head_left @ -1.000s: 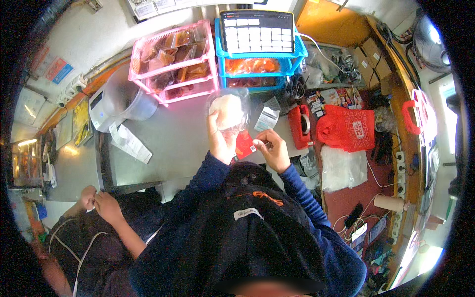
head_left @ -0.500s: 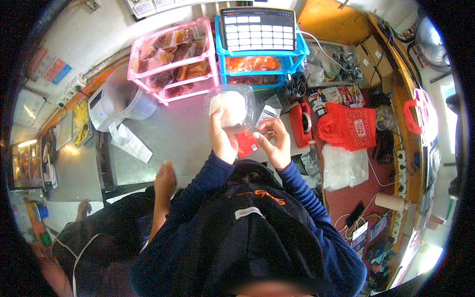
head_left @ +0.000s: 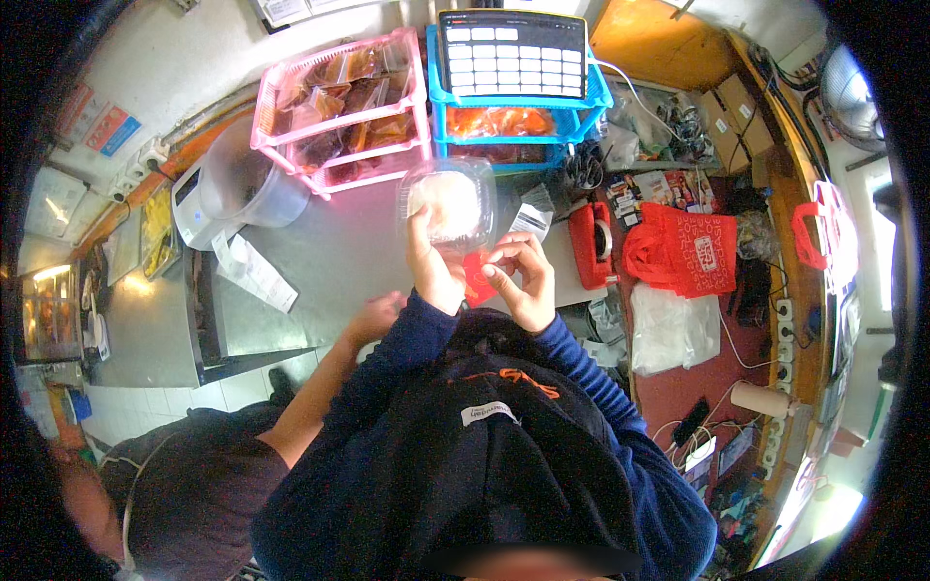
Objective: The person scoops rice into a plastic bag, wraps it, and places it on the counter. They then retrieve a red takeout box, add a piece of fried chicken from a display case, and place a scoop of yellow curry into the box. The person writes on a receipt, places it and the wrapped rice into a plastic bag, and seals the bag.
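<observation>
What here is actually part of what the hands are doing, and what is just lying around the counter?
In hand:
clear lidded container, held by left hand
small red packet, pinched by right hand

Lying about:
pink basket
blue rack
red tape dispenser
red bag
receipt printer

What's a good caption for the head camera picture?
Left hand holds a clear tub while right hand pinches a red packet.

Clear plastic clamshell container (head_left: 451, 201), lid closed, pale food inside, perhaps rice, held up tilted above the steel counter. Small red packet (head_left: 476, 279) just below it, pinched between fingertips, partly hidden.
</observation>
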`<state>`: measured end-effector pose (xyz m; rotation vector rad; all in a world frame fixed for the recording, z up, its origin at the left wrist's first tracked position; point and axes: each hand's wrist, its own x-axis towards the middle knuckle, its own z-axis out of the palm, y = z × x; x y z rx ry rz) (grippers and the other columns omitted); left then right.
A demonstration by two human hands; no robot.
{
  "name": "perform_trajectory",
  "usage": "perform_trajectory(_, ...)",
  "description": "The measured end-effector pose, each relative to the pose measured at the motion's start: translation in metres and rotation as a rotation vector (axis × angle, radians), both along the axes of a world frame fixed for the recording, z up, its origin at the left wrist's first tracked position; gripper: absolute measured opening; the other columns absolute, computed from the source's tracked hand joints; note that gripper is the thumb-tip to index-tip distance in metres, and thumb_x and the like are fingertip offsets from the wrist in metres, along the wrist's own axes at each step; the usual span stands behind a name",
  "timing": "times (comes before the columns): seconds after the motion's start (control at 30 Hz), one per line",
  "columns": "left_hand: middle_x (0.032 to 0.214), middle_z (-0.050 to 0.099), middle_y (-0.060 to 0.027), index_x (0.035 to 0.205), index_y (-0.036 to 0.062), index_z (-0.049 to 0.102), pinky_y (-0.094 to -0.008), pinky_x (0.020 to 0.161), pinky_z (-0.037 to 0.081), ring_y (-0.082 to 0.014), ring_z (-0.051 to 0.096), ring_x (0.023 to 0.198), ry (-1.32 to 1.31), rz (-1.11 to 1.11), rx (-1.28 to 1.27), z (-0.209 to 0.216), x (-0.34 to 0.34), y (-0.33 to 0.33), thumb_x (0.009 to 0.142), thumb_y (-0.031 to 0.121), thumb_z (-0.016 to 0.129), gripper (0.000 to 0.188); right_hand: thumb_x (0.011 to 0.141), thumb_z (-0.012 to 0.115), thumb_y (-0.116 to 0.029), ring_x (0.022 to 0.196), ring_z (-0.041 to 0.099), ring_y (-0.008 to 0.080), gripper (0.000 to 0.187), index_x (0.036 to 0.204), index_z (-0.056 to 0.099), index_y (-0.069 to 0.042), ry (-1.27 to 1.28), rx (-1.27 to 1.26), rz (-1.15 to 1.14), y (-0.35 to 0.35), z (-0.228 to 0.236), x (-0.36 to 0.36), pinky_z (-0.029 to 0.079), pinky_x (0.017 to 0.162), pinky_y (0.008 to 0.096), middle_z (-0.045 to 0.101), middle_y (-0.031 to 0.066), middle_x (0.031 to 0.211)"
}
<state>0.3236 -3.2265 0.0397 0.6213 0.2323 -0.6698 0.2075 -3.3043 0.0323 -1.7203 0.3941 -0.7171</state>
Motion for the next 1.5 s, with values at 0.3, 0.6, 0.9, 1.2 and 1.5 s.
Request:
perform_trajectory(0.3,0.106,0.062,-0.0070,0.114,0.0064,0.055,-0.0379,0.081,0.050,-0.0205,0.061,0.097,-0.067,0.084,0.014,-0.009,0.007,0.001,0.087,0.034,0.058,0.039,0.082,0.071,-0.009,0.082,0.056,0.0226,0.013,0.086,0.063,0.000,0.100,-0.308,0.102,-0.010,0.009,0.000,0.046,0.075,0.0310,0.055,0.0095,0.091)
perform_trajectory(0.6,0.118,0.061,-0.0104,0.125,0.0060,0.052,-0.0446,0.092,0.048,-0.0253,0.059,0.108,-0.100,-0.078,-0.061,0.008,0.008,0.011,0.087,0.041,0.052,0.052,0.075,0.074,-0.007,0.089,0.057,0.0262,0.015,0.085,0.063,-0.003,0.069,-0.588,0.044,-0.020,0.023,-0.003,0.046,0.077,0.0347,0.057,0.0095,0.095)
perform_trajectory(0.9,0.120,0.060,-0.0108,0.128,0.0052,0.051,-0.0402,0.089,0.051,-0.0249,0.060,0.107,-0.051,-0.277,0.005,0.003,-0.002,0.002,0.088,0.041,0.050,0.054,0.066,0.076,-0.010,0.090,0.055,0.0260,0.021,0.083,0.064,-0.010,0.075,-0.631,-0.141,-0.019,0.019,-0.002,0.042,0.079,0.0372,0.057,0.0063,0.098)
perform_trajectory(1.2,0.119,0.060,-0.0097,0.126,0.0079,0.053,-0.0410,0.087,0.051,-0.0239,0.059,0.107,0.062,-0.419,-0.086,-0.002,0.001,0.002,0.087,0.037,0.056,0.049,0.062,0.081,-0.011,0.077,0.058,0.0238,0.020,0.069,0.062,-0.009,-0.016,-0.567,-0.301,-0.017,0.015,-0.005,0.045,0.067,0.0335,0.058,0.0072,0.086)
perform_trajectory(1.5,0.122,0.059,-0.0076,0.128,0.0102,0.053,-0.0426,0.085,0.051,-0.0237,0.059,0.107,0.183,-0.550,-0.189,-0.007,-0.005,0.002,0.086,0.038,0.059,0.051,0.059,0.084,-0.016,0.072,0.058,0.0246,0.026,0.069,0.061,-0.009,-0.066,-0.650,-0.221,-0.030,0.023,-0.015,0.046,0.065,0.0338,0.058,0.0063,0.081)
